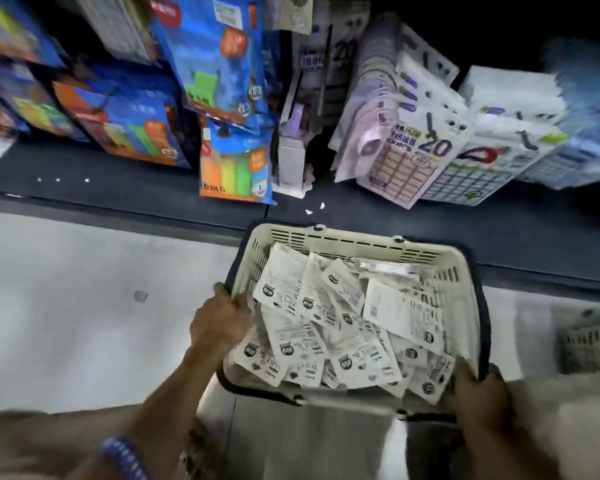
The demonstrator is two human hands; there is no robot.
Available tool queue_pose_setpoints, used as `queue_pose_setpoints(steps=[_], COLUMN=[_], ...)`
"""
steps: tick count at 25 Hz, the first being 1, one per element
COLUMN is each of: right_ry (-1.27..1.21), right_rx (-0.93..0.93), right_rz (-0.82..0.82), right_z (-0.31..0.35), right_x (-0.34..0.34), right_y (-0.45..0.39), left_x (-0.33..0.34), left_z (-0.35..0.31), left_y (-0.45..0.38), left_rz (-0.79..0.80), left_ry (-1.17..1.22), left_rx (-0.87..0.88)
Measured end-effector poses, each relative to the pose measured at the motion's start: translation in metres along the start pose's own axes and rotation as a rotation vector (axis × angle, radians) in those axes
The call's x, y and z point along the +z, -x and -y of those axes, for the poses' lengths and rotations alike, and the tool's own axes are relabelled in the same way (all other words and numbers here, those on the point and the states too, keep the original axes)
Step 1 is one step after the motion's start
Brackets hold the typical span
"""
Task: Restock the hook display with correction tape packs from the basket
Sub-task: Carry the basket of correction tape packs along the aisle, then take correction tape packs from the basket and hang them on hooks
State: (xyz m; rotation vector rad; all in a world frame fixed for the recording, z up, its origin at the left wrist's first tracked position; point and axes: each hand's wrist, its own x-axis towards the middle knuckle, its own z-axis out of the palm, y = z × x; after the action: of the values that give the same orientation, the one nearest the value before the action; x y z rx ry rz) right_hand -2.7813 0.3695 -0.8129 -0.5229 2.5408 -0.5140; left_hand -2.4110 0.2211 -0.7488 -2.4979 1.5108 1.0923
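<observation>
A cream plastic basket [347, 237] with dark handles sits low in the middle, against the dark base of the shelving. Several white correction tape packs [329, 327] lie in it, mostly back side up. My left hand [222, 318] grips the basket's left rim, fingers curled over the edge. My right hand [478, 393] grips its near right corner. Above, the hook display [388, 109] holds hanging white and lilac packs, blurred by motion.
Blue and orange packs [219, 77] hang at the upper left above a dark shelf base [118, 188]. Pale floor [84, 306] spreads to the left. Another slotted basket [589, 344] shows at the right edge. A blue bracelet [125, 455] is on my left wrist.
</observation>
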Motion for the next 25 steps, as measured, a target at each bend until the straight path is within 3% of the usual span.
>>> queue_pose_setpoints(steps=[2,6,8,11,14,17,22,25], right_ry=[-0.049,-0.096,0.016,0.089,0.043,0.325,0.509,0.467], right_rx=[-0.086,0.072,-0.191,-0.627,-0.799,-0.934,-1.045,-1.139], right_rz=[-0.098,-0.077,-0.115,-0.07,0.236,0.406,0.442,0.261], right_z=[0.008,0.022,0.044,0.064,0.074,0.079,0.105,0.129], right_x=[-0.002,-0.011,-0.022,-0.032,-0.023,-0.004,0.045,0.067], right_y=[-0.004,0.018,0.04,0.066,0.078,0.073,0.052,0.045], left_x=[0.006,-0.004,-0.016,-0.026,-0.028,-0.026,-0.003,0.009], left_z=[-0.009,-0.011,-0.009,-0.011,-0.009,-0.01,-0.067,-0.093], left_y=[0.005,0.044,0.072,0.107,0.121,0.112,0.064,0.032], left_rz=[-0.034,0.032,-0.022,-0.167,-0.093,0.009,0.123,0.153], left_ry=[0.04,0.316,0.354,0.145,-0.062,-0.229,-0.305,-0.351], left_rx=[-0.018,-0.092,-0.044,0.135,0.284,0.309,0.429,0.518])
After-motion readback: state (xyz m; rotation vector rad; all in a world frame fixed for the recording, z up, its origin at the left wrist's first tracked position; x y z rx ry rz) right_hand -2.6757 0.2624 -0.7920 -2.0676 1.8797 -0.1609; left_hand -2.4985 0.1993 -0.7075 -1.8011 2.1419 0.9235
